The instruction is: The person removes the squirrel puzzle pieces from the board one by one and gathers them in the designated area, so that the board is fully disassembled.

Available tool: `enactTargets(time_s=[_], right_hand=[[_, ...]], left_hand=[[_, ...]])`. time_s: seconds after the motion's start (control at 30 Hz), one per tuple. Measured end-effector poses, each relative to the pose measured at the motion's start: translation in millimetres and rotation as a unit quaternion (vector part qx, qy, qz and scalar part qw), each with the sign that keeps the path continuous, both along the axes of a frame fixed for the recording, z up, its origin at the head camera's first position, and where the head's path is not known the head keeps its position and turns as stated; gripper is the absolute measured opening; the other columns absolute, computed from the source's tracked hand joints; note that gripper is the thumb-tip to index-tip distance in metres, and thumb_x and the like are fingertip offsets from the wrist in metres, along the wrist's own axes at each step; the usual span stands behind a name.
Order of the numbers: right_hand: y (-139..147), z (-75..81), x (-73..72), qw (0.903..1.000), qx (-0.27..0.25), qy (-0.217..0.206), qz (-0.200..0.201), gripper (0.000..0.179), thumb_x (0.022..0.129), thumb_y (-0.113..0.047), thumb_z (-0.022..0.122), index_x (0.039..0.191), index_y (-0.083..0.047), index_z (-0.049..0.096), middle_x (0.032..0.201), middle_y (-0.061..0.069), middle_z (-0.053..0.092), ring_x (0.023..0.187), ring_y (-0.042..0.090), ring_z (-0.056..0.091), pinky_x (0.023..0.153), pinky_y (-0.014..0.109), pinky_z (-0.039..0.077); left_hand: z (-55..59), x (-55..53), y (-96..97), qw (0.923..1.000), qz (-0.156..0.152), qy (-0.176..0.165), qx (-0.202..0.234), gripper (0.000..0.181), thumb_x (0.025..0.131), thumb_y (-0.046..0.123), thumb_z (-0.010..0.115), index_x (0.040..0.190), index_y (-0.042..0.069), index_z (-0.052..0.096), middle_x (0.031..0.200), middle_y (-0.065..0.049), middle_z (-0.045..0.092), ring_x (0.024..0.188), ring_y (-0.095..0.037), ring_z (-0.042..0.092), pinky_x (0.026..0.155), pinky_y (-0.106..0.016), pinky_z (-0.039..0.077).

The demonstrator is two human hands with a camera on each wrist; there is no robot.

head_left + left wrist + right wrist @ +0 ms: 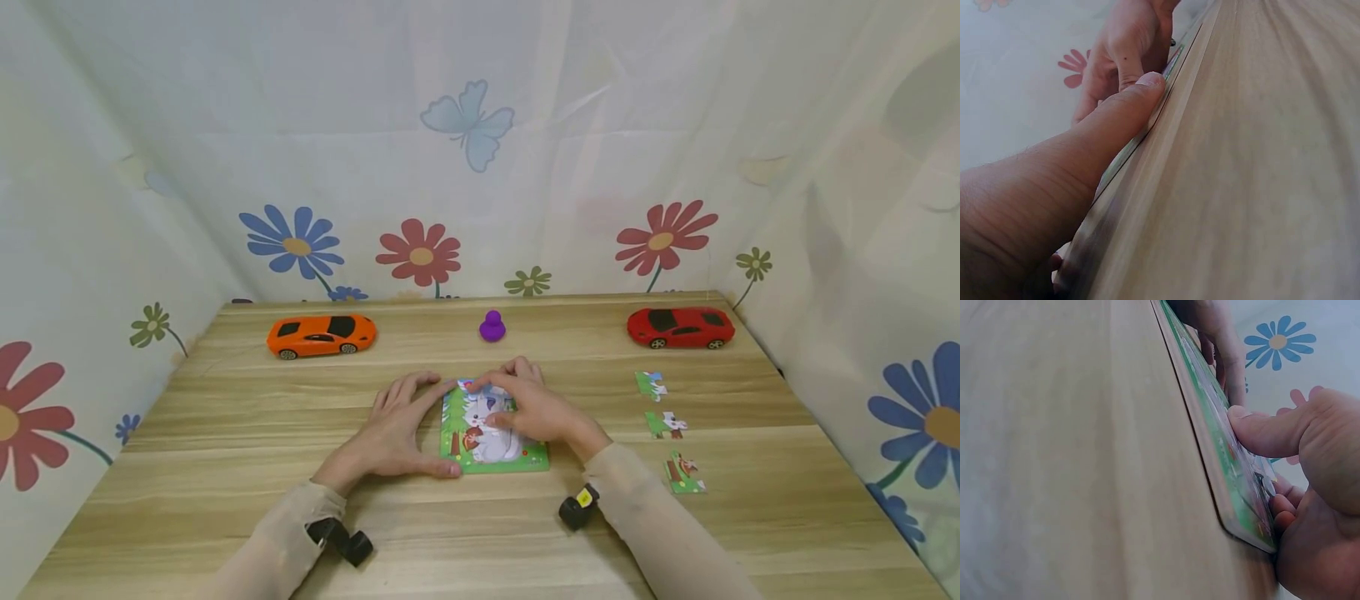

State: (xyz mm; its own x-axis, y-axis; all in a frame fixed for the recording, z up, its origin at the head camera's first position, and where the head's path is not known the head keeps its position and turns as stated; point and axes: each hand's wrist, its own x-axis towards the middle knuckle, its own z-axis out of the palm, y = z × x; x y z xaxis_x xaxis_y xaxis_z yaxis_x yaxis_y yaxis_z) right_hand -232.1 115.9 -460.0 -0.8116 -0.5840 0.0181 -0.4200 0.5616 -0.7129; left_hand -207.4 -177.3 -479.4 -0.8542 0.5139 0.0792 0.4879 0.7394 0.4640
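Observation:
A rabbit-picture jigsaw board (495, 467) with a green border lies flat on the table between both hands. My left hand (393, 429) braces its left side, fingers spread, index fingertip at the upper left corner and thumb (1147, 87) at the lower edge. My right hand (536, 408) reaches over the board's upper right part, covering some of the picture. In the right wrist view its thumb (1260, 428) touches the board's face while the other fingers (1285, 509) bend near the edge. I cannot tell whether they pinch a piece there.
Three loose jigsaw pieces lie in a column on the right: an upper one (651, 385), a middle one (666, 425) and a lower one (682, 475). Along the back stand an orange toy car (321, 336), a purple knob-shaped object (492, 327) and a red toy car (680, 327).

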Motion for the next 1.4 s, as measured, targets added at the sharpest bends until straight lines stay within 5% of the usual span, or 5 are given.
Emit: enactTargets(time_s=[0.4,1.4], right_hand=[[0.5,-0.7,-2.1,0.9995,-0.024,-0.004,-0.02,0.056,0.101,-0.017,0.083,0.15,-0.008,0.057,0.142,0.009,0.053,0.135,0.032,0.043,0.123,0.056,0.039],[7.6,-0.6,-4.3,0.9979,-0.048,-0.021,-0.039,0.046,0.107,-0.018,0.076,0.152,-0.015,0.068,0.128,0.009,0.055,0.117,0.024,0.055,0.11,0.048,0.049]], left_hand=[[0.8,0.2,0.3,1.0,0.001,0.001,-0.001,0.133,0.067,0.088,0.088,0.174,0.028,0.039,0.177,-0.012,0.03,0.16,-0.04,0.028,0.129,-0.069,0.021],[0.3,-0.1,-0.4,1.0,0.001,0.003,-0.002,0.132,0.066,0.091,0.086,0.174,0.03,0.039,0.176,-0.01,0.031,0.16,-0.039,0.028,0.128,-0.07,0.021]])
